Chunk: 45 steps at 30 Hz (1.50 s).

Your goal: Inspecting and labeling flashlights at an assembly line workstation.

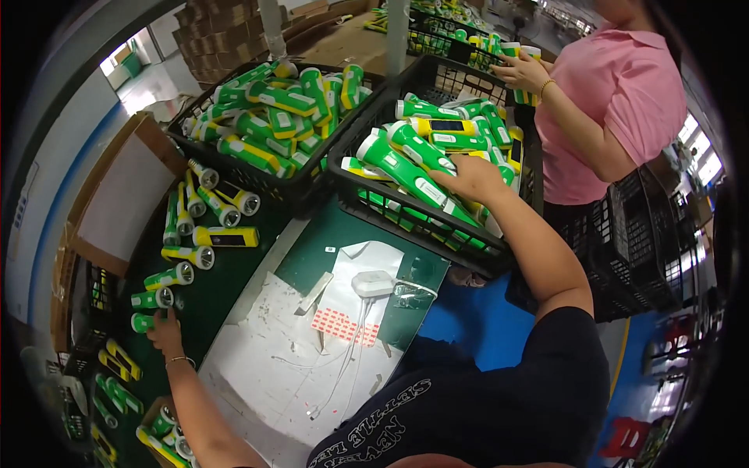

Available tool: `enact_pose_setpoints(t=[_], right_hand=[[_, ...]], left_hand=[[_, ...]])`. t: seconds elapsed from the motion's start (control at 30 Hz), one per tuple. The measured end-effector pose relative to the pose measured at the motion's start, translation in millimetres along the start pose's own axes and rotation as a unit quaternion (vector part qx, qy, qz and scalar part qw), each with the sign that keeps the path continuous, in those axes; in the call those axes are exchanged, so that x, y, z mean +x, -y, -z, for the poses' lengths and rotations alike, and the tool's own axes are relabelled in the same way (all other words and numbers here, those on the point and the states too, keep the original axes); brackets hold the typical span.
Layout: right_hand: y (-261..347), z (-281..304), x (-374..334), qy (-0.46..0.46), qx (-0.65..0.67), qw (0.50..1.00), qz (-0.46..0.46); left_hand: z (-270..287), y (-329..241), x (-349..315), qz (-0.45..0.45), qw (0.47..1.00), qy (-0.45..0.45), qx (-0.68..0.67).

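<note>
I locate the near torch (142, 322) at the row's near end on the green bench (226, 285). My left hand (165, 337) has its fingers at the torch's lens end; I cannot tell whether they grip. My right hand (474, 178) lies over the piled torches (398, 168) inside the right crate (425, 230)—its grasp I cannot confirm either. The crate's side wall stands between that hand and the white sheet (257, 351). A white adapter (372, 284) and its cable (363, 324) occupy the area between my forearms. Beyond: a full left crate (257, 181), a metal post (397, 35) behind the crates, cardboard (129, 183) at left, and—at right—a co-worker (605, 101) in pink holding torches, near black crates (632, 242).
</note>
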State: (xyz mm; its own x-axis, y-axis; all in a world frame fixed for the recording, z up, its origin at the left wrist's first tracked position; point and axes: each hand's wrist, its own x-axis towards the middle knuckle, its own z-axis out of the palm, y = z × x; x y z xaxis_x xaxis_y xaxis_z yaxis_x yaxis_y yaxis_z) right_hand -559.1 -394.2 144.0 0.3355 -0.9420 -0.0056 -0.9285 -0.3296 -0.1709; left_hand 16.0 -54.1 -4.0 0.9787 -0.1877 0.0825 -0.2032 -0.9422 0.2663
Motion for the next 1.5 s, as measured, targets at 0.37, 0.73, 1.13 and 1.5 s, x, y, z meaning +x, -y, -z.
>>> enact_pose_setpoints(t=[0.37,0.73,1.13,1.5], right_hand=[[-77,-22,26,-0.097,0.161,0.976,0.113],[40,6,-45,-0.092,0.254,0.907,0.324],[214,-88,-192,0.176,0.305,0.798,0.49],[203,-111,-193,0.181,0.28,0.808,0.486]], left_hand=[[40,-19,-61,0.204,0.659,0.107,-0.716],[82,10,-251,0.114,0.501,0.237,-0.824],[76,23,-322,0.163,0.416,0.415,-0.793],[76,13,-329,0.141,0.418,0.42,-0.793]])
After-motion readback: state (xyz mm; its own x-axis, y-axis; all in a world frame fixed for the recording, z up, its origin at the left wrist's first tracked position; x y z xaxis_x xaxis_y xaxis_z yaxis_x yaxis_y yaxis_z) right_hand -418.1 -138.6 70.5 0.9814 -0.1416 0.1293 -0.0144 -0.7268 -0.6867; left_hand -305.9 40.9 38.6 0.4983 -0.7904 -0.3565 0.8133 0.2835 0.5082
